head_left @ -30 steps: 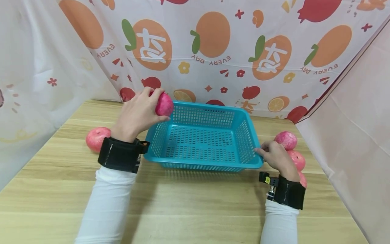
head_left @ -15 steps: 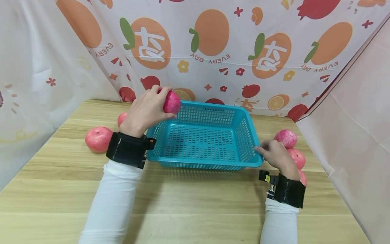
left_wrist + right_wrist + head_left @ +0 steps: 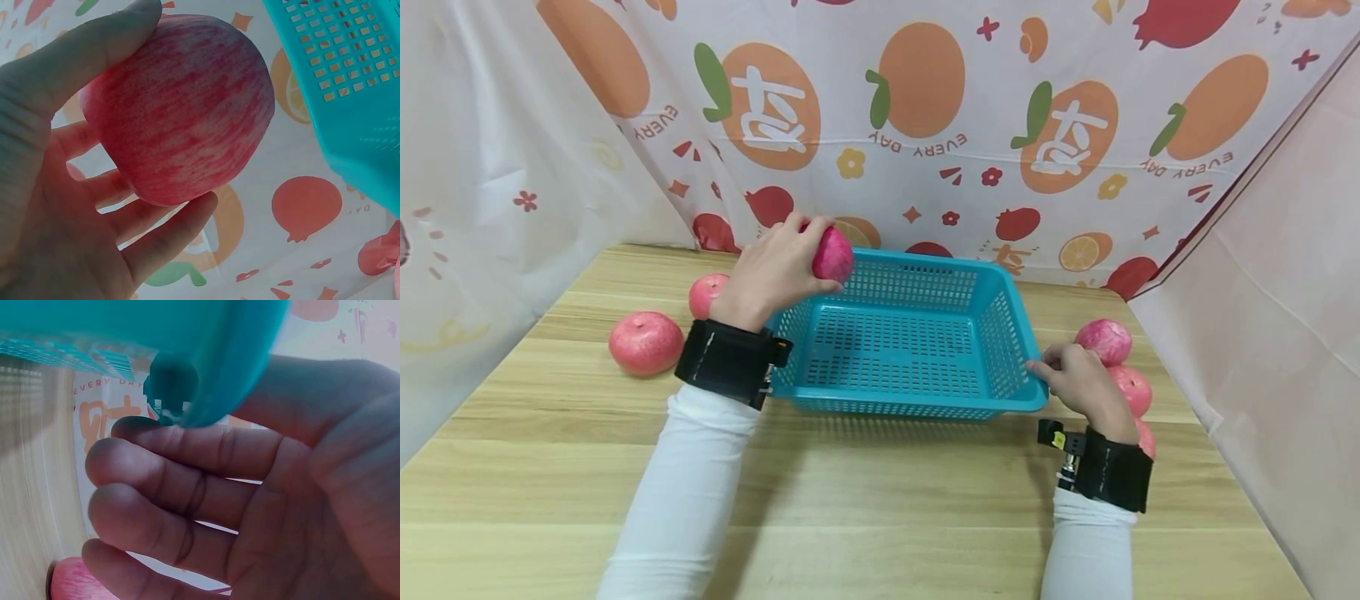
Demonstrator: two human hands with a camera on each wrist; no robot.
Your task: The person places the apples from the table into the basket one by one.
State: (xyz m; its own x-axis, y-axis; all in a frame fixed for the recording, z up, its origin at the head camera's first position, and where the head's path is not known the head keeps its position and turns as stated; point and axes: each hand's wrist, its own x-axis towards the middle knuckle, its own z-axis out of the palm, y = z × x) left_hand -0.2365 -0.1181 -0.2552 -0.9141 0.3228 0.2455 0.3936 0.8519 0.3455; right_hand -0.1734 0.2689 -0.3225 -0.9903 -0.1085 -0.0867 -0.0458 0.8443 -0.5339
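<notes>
My left hand [image 3: 777, 271] grips a dark pink apple [image 3: 835, 255] above the left rear part of the blue plastic basket [image 3: 891, 401]. In the left wrist view the thumb lies over the striped apple [image 3: 187, 112] and the fingers spread beneath it. The basket's mesh floor shows nothing lying on it. My right hand [image 3: 1078, 382] pinches the basket's right front rim, thumb over it. Below the rim in the right wrist view, the other fingers [image 3: 144, 515] curl loosely. Two red apples, one nearer [image 3: 645, 342] and one farther [image 3: 706, 295], sit left of the basket.
Right of my right hand, a pink apple [image 3: 1104, 342], a red apple [image 3: 1131, 390] and another partly hidden red apple [image 3: 1146, 438] stand in a row on the wooden table [image 3: 880, 508]. A fruit-print curtain [image 3: 925, 192] hangs behind the basket.
My left hand has carried the apple rightward over the basket's left rim, and a second red apple on the left has come into sight. The right hand keeps its place at the basket rim.
</notes>
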